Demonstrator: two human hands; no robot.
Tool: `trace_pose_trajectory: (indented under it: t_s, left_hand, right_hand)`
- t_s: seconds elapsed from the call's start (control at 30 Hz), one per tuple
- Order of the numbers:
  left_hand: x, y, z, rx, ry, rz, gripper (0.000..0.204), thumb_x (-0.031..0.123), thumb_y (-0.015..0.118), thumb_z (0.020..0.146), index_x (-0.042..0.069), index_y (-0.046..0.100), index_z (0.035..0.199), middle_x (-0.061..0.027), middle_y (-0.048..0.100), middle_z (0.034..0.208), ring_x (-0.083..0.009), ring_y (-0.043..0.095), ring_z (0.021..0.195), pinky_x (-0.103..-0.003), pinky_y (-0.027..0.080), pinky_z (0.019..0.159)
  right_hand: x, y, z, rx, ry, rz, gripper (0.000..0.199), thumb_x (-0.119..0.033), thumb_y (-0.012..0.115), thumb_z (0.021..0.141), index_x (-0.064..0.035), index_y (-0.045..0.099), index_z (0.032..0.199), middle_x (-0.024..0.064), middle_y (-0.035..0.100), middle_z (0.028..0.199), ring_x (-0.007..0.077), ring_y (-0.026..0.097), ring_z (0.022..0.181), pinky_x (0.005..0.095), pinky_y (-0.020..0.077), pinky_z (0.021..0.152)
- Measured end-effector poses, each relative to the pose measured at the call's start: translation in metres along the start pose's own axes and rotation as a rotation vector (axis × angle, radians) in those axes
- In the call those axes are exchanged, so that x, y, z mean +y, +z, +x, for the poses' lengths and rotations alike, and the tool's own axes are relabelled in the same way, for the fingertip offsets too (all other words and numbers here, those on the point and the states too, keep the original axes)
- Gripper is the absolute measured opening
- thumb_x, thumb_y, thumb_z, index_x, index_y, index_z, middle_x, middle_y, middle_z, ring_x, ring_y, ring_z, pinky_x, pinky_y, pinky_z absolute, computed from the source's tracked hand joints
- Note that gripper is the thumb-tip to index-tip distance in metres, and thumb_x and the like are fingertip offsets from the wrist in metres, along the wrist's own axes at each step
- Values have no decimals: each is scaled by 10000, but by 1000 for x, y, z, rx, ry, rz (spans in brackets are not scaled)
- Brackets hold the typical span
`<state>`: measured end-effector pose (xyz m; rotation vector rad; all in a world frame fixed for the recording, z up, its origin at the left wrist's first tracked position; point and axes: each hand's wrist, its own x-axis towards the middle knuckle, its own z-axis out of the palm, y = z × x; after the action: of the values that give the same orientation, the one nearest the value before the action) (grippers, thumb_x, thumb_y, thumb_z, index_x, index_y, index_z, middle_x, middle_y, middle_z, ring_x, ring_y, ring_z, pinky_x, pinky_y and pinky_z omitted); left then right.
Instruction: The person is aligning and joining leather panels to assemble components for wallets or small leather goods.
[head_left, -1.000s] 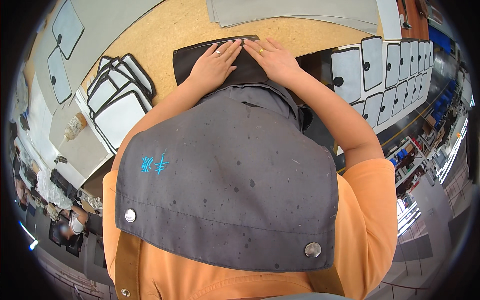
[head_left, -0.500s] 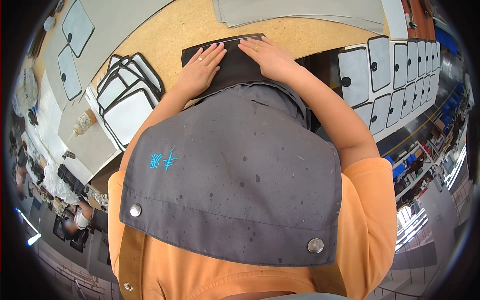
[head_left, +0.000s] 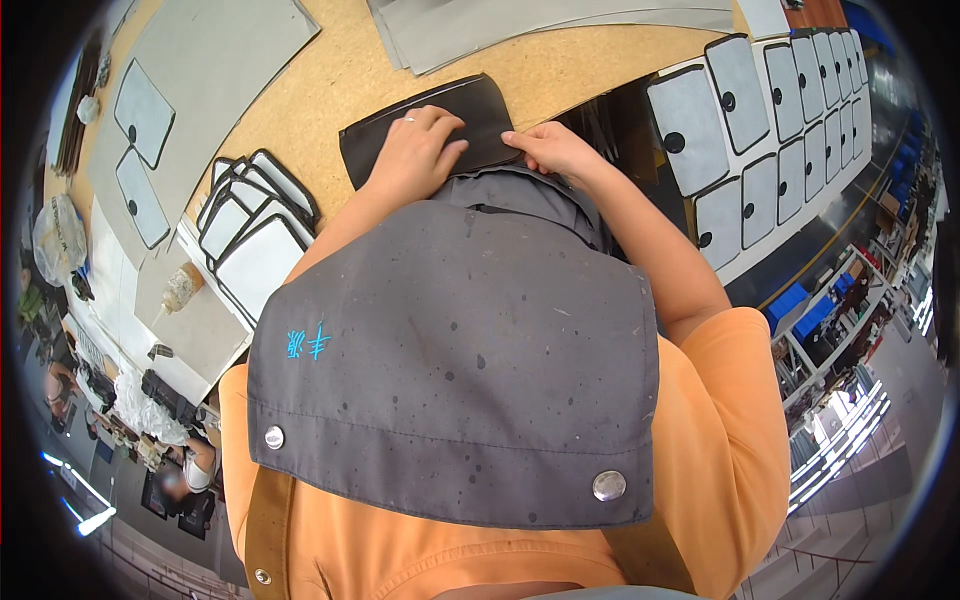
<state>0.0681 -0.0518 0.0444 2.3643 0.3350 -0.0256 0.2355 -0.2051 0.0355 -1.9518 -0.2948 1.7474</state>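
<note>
A black, slightly shiny sheet of leather-like material point(head_left: 480, 108) lies at the near edge of the tan work table, just beyond my grey apron point(head_left: 460, 330). My left hand point(head_left: 418, 150) rests on top of the sheet, its fingers bent and apart, with nothing seen in its grasp. At the sheet's right edge, my right hand point(head_left: 552, 148) pinches that edge between thumb and fingers. The apron and my hands hide the near part of the sheet.
Left of the sheet lie several overlapping pale panels with black borders point(head_left: 262, 245). Farther left are a glue-like bottle point(head_left: 182, 288) and two bordered panels point(head_left: 145, 108). Grey sheets point(head_left: 550, 25) lie at the far side. Rows of bordered panels point(head_left: 690, 130) cover a white board at right.
Both hands lay flat near the sheet's far edge. Now my left hand is curled on it and my right has drawn back to its right edge. The pale line along the far edge no longer shows.
</note>
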Motion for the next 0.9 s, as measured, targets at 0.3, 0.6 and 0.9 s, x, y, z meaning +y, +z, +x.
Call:
trace_pose_trajectory:
  t_s: [0.3,0.6,0.9]
  left_hand:
    - [43,-34,7,-121,-28,58,267,208,661,781,33,562,957,-100,552,983,-280,527,949,-354,400,821]
    - [54,-96,-21,511,-57,-57,268,-116,546,646,15,547,880,-116,574,854,-297,562,807,-366,447,697]
    - [63,-68,-4,671,181,375,201,4,605,564,84,512,723,-23,479,727,-166,487,588,-268,396,482]
  right_hand:
    - [-45,10,-14,-91,-31,445,298,-280,597,867,-82,550,650,-24,466,540,70,370,468,222,318,446]
    - [-102,-31,-37,117,-671,139,235,-245,545,912,-12,554,931,16,575,814,88,528,704,228,439,644]
    - [-137,7,-51,346,-798,-134,391,-314,655,819,26,486,909,113,548,846,167,549,639,294,458,602]
